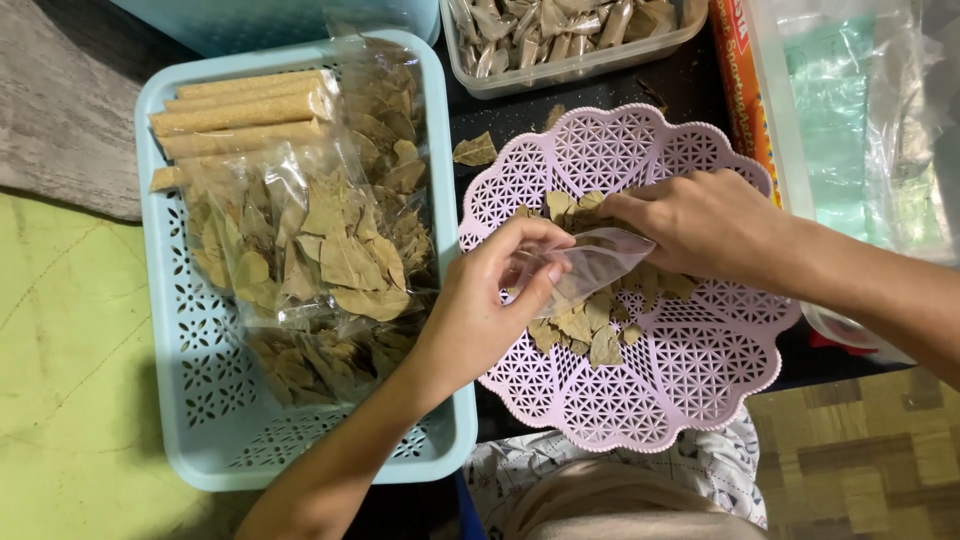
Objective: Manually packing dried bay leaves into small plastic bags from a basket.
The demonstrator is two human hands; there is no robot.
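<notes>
The left hand [480, 300] reaches in from the lower left with the forearm slanting upward, thumb and fingers pinched on one end of a small clear bag [590, 262]. The right hand [700, 220] comes in from the right with its back turned up, fingers curled down and closed on the other end of the same bag; whether it also holds a leaf cannot be told. Both hands meet over a pale purple scalloped tray [690, 370] with a lattice bottom, which holds a loose scatter of dried leaves [590, 325]. The tray sits on a dark surface, its near edge over the person's patterned lap. To the left stands a light blue perforated basket [200, 400] filled with sealed bags of leaves [320, 250] and a few tan sticks [240, 110] laid along its far end. Beyond the tray is a clear tub [570, 40] of packed leaf bags, and to the right a pile of clear plastic [860, 110]. A green mat [70, 380] lies at the left and wood-patterned flooring [860, 460] at the lower right. The bag hangs between the two grips, just above the loose leaves, near the middle of the tray.
</notes>
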